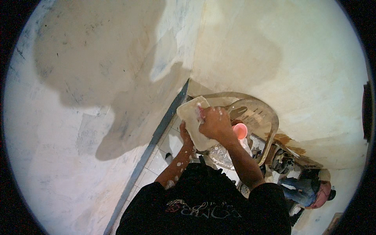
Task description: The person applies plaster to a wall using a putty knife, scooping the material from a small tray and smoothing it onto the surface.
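Observation:
My left hand (187, 136) supports a pale rectangular tray (192, 119) with rounded corners from its left edge, with the thumb showing at the side and the other fingers hidden. Over the tray, my right hand (218, 124) is closed round a small tool with a pinkish-red part (201, 112) smeared with white. The tool's kind does not show, and its far end is hard to make out. White splashes dot my left forearm (178, 166). Below my hands stands a worn plastic armchair (273, 117), with a pink cup (240, 131) just right of my right wrist.
A patchy white wall (94, 129) with a dark skirting strip (156, 139) runs along the left, meeting a cream wall (243, 47) ahead. Pale floor tiles (156, 158) show beneath. At lower right, another person (305, 192) is near cluttered items (282, 160).

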Motion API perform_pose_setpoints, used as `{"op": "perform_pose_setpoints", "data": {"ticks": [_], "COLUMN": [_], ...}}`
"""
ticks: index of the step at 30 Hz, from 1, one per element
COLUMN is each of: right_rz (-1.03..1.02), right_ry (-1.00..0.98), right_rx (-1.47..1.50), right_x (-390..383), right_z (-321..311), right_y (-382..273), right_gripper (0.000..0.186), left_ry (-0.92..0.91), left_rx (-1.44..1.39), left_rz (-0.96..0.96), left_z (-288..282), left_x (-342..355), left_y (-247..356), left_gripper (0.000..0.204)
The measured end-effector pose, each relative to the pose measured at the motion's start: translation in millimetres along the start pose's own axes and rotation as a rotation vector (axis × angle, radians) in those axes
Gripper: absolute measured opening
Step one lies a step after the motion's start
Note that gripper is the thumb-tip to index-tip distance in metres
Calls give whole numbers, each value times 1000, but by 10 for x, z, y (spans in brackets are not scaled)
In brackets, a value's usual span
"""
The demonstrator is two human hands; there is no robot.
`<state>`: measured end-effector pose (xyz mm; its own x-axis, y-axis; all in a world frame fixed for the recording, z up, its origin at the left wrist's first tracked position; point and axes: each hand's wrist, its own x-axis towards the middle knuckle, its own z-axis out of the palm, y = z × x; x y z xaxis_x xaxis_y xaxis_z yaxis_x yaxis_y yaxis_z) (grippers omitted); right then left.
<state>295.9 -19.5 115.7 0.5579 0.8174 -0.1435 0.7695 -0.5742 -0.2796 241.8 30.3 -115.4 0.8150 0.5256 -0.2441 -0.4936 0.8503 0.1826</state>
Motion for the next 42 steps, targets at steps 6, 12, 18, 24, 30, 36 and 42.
{"op": "perform_pose_setpoints", "data": {"ticks": [6, 12, 18, 24, 30, 36, 42], "right_rz": [189, -45, 82, -45, 91, -41, -96], "right_ry": [19, 209, 262, 234, 122, 440, 204], "right_rx": [37, 64, 15, 84, 10, -46, 25], "right_x": [70, 60, 121, 38, 159, 47, 83], "right_z": [-200, 137, 147, 125, -149, 247, 124], "right_y": [162, 92, 205, 14, 166, 107, 19], "right_gripper": [30, 28, 26, 28, 25, 27, 27], "left_ry": [16, 29, 27, 15, -41, -71, 3], "left_rx": [25, 37, 44, 46, 39, 89, -11], "left_rz": [8, 20, 22, 12, -14, 91, 79], "left_z": [207, 217, 210, 249, 390, 101, 164], "left_x": [-51, -96, -101, -102, -108, 62, -9], "left_y": [121, 180, 236, 274, 378, 407, 391], "left_gripper": [62, 63, 64, 65, 66, 63, 61]}}
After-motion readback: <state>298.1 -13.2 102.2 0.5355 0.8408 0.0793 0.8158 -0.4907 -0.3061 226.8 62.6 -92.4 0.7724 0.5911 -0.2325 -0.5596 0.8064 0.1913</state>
